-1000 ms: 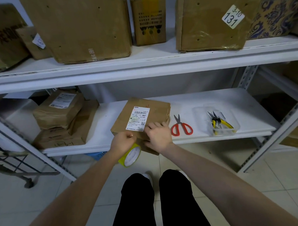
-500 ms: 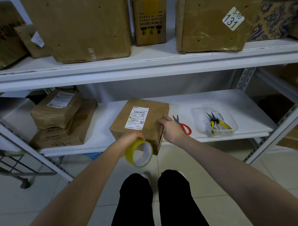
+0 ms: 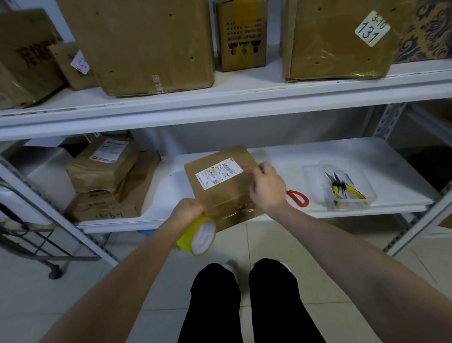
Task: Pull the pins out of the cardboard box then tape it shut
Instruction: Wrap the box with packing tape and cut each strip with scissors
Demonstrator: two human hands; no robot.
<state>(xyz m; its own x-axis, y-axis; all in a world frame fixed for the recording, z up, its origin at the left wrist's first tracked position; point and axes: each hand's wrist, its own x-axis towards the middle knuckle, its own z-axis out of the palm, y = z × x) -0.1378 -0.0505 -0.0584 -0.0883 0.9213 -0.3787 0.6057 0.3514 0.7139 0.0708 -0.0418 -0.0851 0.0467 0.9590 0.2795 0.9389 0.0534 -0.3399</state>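
Note:
A brown cardboard box (image 3: 220, 187) with a white shipping label lies on the lower white shelf (image 3: 283, 153), its near end hanging over the shelf's front edge. Shiny clear tape runs across that near end. My left hand (image 3: 188, 212) is closed around a yellow roll of tape (image 3: 198, 236), held just below the box's near left corner. My right hand (image 3: 268, 186) rests on the box's right edge with fingers curled against it. No pins are visible on the box.
Red-handled scissors (image 3: 298, 198) lie right of the box, partly behind my right hand. A clear plastic tray (image 3: 350, 189) holds yellow-handled pliers. Stacked parcels (image 3: 108, 181) sit at the shelf's left. Large boxes fill the upper shelf. A cart frame (image 3: 23, 239) stands at left.
The box has been turned on the shelf so its label now points the other way. My right hand shifted to the box's right edge, and the tape roll dropped lower.

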